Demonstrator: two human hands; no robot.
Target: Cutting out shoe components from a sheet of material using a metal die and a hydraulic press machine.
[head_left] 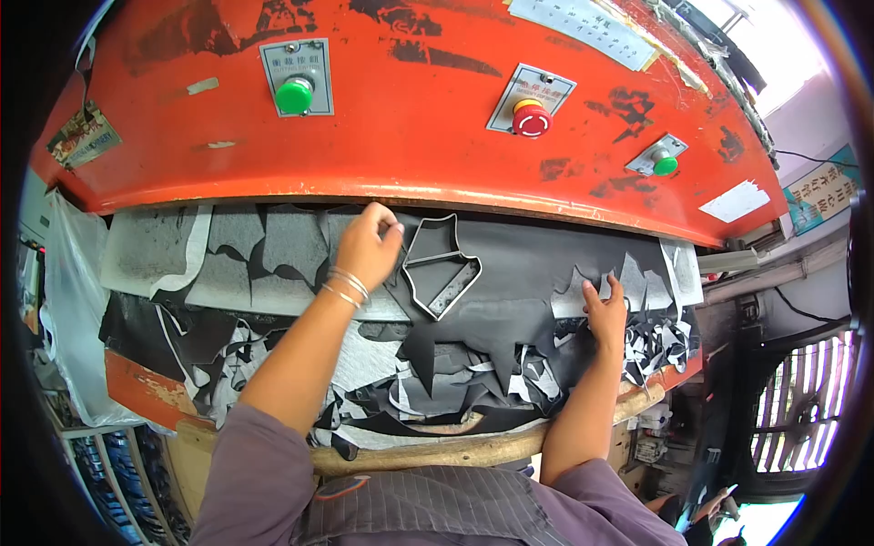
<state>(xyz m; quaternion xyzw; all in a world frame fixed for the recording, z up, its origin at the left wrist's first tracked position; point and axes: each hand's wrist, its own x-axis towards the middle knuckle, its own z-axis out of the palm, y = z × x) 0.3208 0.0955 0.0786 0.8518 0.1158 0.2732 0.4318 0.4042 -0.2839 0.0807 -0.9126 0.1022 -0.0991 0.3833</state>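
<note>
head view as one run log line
left hand: beside metal die; right hand: fingers parted; metal die: on black sheet; red machine: beyond hands

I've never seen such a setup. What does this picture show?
No robot here: a person works bare-handed, seen from their own head-worn camera looking down; its wide lens bends straight edges. Ahead is a red-orange machine with push buttons. Below lies a black sheet, with a metal frame on it and black and white scraps nearer the person. The left hand, fingers curled, is just left of the frame; the right hand, thumb and finger apart, is at jagged grey pieces. Neither clearly holds anything.
</note>
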